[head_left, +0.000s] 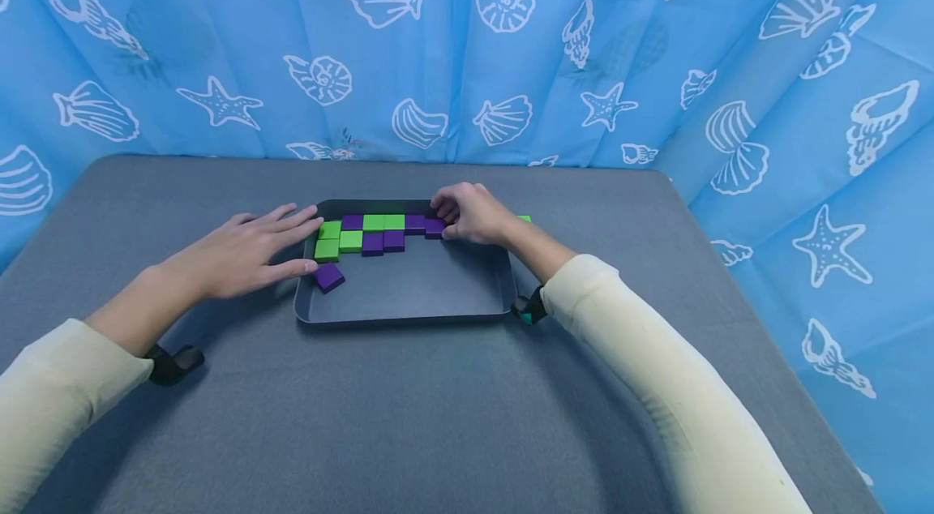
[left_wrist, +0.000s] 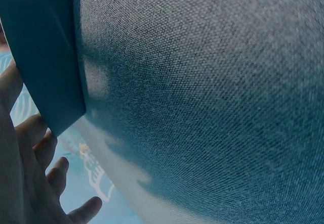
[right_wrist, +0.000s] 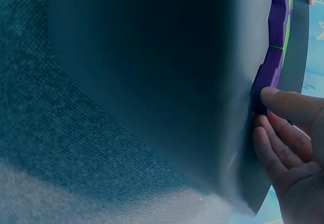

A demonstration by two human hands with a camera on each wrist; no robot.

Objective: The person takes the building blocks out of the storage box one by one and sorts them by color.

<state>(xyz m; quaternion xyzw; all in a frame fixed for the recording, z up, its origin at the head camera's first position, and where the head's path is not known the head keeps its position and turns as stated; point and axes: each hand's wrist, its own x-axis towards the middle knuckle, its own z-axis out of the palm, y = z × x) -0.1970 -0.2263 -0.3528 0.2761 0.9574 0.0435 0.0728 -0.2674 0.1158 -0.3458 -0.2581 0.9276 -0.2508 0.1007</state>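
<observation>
A dark grey tray point(head_left: 423, 287) holds flat green and purple square tiles grouped along its far side and far left corner. My right hand point(head_left: 473, 214) is at the right end of the back row, where its thumb and fingers pinch a purple tile point(right_wrist: 263, 85). Across the tray's left rim lies my left hand point(head_left: 244, 254), fingers stretched out and thumb near a tilted purple tile point(head_left: 329, 277). That tile sits apart from the straight rows. In the left wrist view, the left fingers point(left_wrist: 45, 148) reach along the outside of the tray wall point(left_wrist: 45, 57).
A bit of green point(head_left: 525, 218) shows past the right forearm, beyond the tray. Grey cloth covers the table point(head_left: 409, 417). A blue curtain point(head_left: 452, 44) with white shells hangs behind and at the right. Each wrist wears a black strap point(head_left: 173, 364).
</observation>
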